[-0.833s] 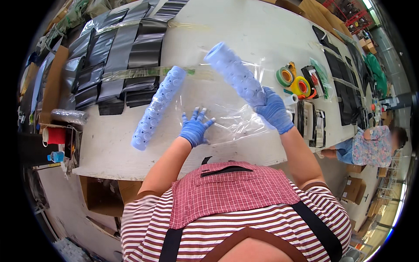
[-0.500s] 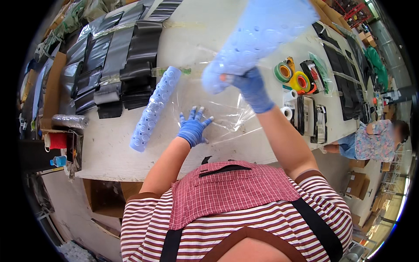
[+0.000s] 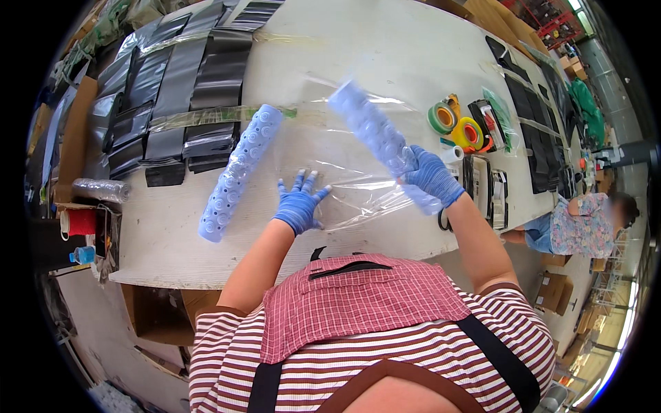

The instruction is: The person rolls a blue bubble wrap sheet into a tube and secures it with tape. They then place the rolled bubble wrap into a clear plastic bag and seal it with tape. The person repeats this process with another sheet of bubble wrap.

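Note:
My right hand (image 3: 434, 177), in a blue striped glove, is closed around the near part of a rolled light-blue bath mat (image 3: 370, 125) with round suction cups. That roll slants over a sheet of clear plastic film (image 3: 358, 201). In a matching glove, my left hand (image 3: 299, 204) lies flat with fingers spread, pressing on the film's left part. A second rolled bath mat (image 3: 241, 172) rests on the table to the left of my left hand, touched by neither hand.
Stacks of black plastic sheets (image 3: 169, 103) cover the white table's (image 3: 165, 255) far left. Tape rolls (image 3: 443, 117) and a yellow tape dispenser (image 3: 471, 134) stand right, beside black-framed items (image 3: 482, 189). More black sheets (image 3: 527, 117) lie beyond. A person (image 3: 582, 224) is at far right.
My right hand has come down and toward me with the bath mat, which was raised and blurred and now shows as a narrow roll over the film. My left hand stays spread on the film.

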The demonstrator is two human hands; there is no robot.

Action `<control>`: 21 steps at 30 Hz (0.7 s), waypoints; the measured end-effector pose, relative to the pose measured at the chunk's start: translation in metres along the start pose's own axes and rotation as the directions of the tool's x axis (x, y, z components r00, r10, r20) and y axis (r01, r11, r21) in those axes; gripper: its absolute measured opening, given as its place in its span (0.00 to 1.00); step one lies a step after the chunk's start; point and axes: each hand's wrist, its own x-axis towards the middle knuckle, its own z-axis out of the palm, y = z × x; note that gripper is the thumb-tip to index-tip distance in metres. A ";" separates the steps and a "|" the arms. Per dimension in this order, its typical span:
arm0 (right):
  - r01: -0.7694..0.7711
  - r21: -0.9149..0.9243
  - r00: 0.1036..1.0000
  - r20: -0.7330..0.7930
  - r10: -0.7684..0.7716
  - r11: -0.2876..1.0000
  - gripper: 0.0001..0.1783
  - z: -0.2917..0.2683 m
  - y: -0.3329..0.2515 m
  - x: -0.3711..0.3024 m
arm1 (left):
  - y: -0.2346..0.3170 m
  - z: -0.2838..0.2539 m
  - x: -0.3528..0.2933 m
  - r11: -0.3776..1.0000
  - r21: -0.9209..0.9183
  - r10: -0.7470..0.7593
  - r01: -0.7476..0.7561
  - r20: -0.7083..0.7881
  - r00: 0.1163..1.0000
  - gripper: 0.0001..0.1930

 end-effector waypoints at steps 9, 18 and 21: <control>0.338 -0.268 0.940 0.140 -0.311 0.902 0.28 0.025 -0.049 0.027 | 0.002 -0.007 -0.001 1.000 0.013 0.001 -0.002 0.038 0.999 0.54; 0.305 -0.496 0.935 0.318 -0.157 0.813 0.33 0.086 -0.020 0.058 | -0.010 0.056 -0.027 0.971 -0.152 -0.223 0.187 -0.275 0.935 0.48; 0.267 -0.466 0.941 0.316 -0.123 0.843 0.33 0.078 -0.032 0.053 | -0.017 0.068 -0.042 0.940 -0.224 -0.324 0.256 -0.359 0.875 0.48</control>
